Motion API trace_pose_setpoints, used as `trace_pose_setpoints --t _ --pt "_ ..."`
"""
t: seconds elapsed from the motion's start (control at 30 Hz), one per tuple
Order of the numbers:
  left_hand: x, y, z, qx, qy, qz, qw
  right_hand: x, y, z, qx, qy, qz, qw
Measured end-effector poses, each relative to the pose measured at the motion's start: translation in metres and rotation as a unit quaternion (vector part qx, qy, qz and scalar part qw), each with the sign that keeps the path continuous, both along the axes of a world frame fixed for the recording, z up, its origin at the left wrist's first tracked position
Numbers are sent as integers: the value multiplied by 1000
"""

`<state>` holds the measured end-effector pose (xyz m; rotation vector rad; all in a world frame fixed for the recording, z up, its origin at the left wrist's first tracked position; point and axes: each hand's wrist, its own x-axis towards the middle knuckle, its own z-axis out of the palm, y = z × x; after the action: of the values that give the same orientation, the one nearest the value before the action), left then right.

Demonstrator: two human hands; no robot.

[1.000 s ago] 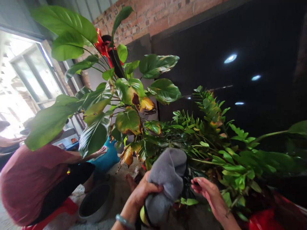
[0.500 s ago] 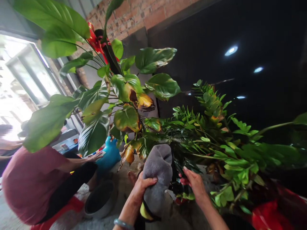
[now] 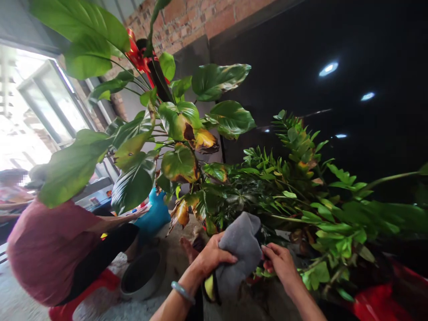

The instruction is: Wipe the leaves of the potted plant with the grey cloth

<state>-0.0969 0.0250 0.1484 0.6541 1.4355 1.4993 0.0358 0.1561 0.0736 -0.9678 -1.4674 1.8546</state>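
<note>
My left hand grips a grey plush piece, its thumb pressed across the near face. The piece is soft and folded, with its top leaning to the right. A yellow patch with a black edge shows below my left hand; whether it belongs to the grey piece I cannot tell. At the right edge of the plush, my right hand is closed in a pinch, fingertips at or very near the fabric. What lies between those fingertips is too small to make out. A bracelet circles my left wrist.
A large potted plant and lower leafy plants stand close ahead, before a dark glossy panel. At left, a person in a pink shirt sits on a red stool, near a grey bucket and blue item.
The grey plush piece has turned and tilted rightward in my left hand. My right hand has come in to its edge, closing the gap between them. The view has shifted slightly.
</note>
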Motion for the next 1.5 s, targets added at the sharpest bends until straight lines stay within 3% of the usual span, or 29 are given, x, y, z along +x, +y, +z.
trace_pose_setpoints --t 0.1,0.2,0.27,0.33,0.43,0.5,0.53,0.6,0.67,0.73,0.8,0.93,1.0,1.07,1.13,1.2,1.27,1.33,1.4,1.5 --pt "-1 -3 17 30 21 -24 999 6 3 3 -6 -10 -17 1000" --pt "-11 4 35 110 -11 60 992 6 2 6 0 -2 -36 999" --pt "-16 11 33 129 -37 127 983 6 1 6 1 9 -44 999" --pt "-14 15 18 105 -42 149 982 5 0 4 1 14 -43 999" --pt "-5 4 -10 16 -21 39 999 8 3 2 0 2 -29 1000" --pt "-2 -9 -16 -16 7 -29 999 10 5 2 -4 -8 -24 1000" --pt "-3 -14 -14 -12 19 -30 999 11 5 3 -8 -11 -28 1000" --pt "-10 -17 2 32 19 26 999 11 5 6 -19 -13 -38 999" --pt "-22 -12 21 83 -15 127 988 10 3 8 -29 -8 -53 998" --pt "-32 -3 30 106 -49 218 969 9 1 9 -34 -1 -61 998" --pt "-34 3 21 81 -50 246 964 8 0 9 -33 0 -59 998" --pt "-22 -13 -30 -14 -26 135 990 12 3 5 -13 -25 -46 999" --pt "-19 -30 -45 -23 -36 117 992 14 4 4 -12 -34 -40 999" --pt "-25 -42 -39 2 -45 135 990 15 5 4 -22 -28 -37 999" --pt "-37 -44 -19 46 -56 164 984 13 4 4 -34 -8 -41 999" --pt "-50 -36 3 80 -76 192 975 10 2 4 -37 15 -48 998" --pt "-58 -20 11 83 -96 213 969 6 1 4 -36 26 -55 998" --pt "-59 -3 -1 52 -105 221 968 4 0 4 -29 21 -57 998" --pt "-53 6 -27 -4 -104 208 972 4 0 5 -19 8 -62 998" --pt "-42 -3 -63 -45 -109 182 976 7 1 7 -6 -5 -69 998"
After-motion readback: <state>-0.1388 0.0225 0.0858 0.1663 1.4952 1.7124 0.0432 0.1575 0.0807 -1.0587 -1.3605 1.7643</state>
